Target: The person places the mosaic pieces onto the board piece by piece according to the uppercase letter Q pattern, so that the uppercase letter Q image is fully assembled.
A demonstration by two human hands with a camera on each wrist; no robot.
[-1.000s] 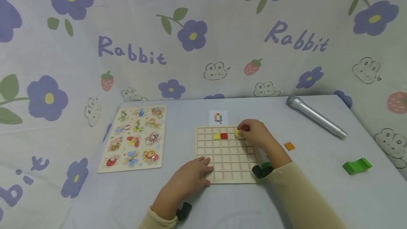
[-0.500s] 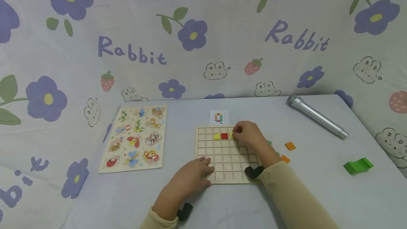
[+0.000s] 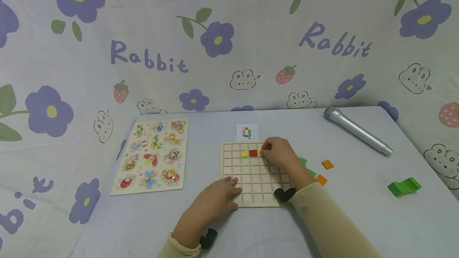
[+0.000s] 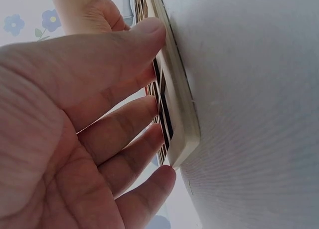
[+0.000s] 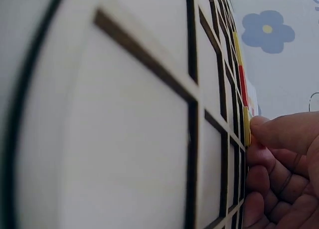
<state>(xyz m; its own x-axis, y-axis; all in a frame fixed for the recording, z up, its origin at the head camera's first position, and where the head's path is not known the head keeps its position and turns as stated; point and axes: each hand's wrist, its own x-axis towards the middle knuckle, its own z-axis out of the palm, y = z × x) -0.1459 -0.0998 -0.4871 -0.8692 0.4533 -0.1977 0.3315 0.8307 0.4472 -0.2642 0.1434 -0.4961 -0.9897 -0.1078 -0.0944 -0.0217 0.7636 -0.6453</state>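
Note:
A wooden grid board lies flat on the table before me. My left hand rests on its front left corner, thumb at the near edge and fingers spread over the squares. At the board's upper right, my right hand pinches a yellow tile between thumb and forefinger, partly hidden in the head view. That tile sits at the grid right beside a red tile. On the red tile's other side is a yellow piece with a slanted edge. A small pattern card lies behind the board.
Right of the board lie orange tiles and green tiles, partly behind my right wrist. Farther right are a silver microphone and a curved green piece. An insect puzzle board lies to the left.
My right hand has moved left with the yellow tile, from the board's right part to beside the red tile. Tiles behind the wrist have come into view. The left hand stays put.

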